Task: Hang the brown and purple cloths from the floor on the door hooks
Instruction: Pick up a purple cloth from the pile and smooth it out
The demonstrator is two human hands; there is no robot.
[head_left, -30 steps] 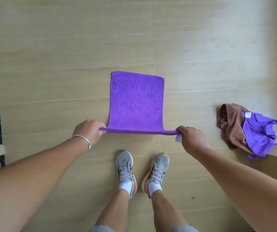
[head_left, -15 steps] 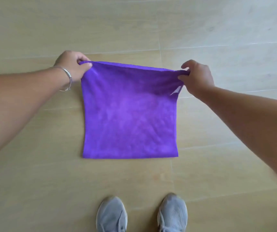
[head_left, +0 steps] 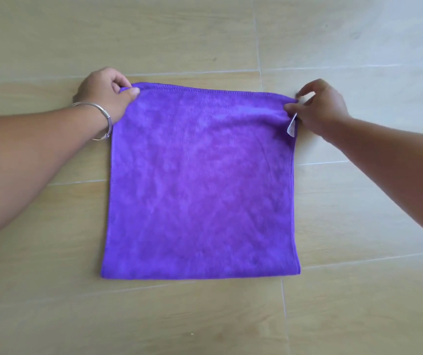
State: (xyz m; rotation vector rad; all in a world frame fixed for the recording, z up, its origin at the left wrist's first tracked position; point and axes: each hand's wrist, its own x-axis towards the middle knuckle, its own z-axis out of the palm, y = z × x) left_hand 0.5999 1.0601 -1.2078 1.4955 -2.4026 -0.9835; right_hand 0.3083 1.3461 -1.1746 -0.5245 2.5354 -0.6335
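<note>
Lowered flat, purple cloth [head_left: 201, 183] spans between hands, left [head_left: 105, 97] and right [head_left: 319, 106], pinching its corners.

Bare floor [head_left: 205, 316] lies open all around the purple cloth [head_left: 202, 185]; only the two arms cross it

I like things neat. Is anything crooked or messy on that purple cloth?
Almost nothing. The purple cloth looks smooth, both hands pinching its far corners. Only the small white tag by the right hand sticks out sideways.
</note>
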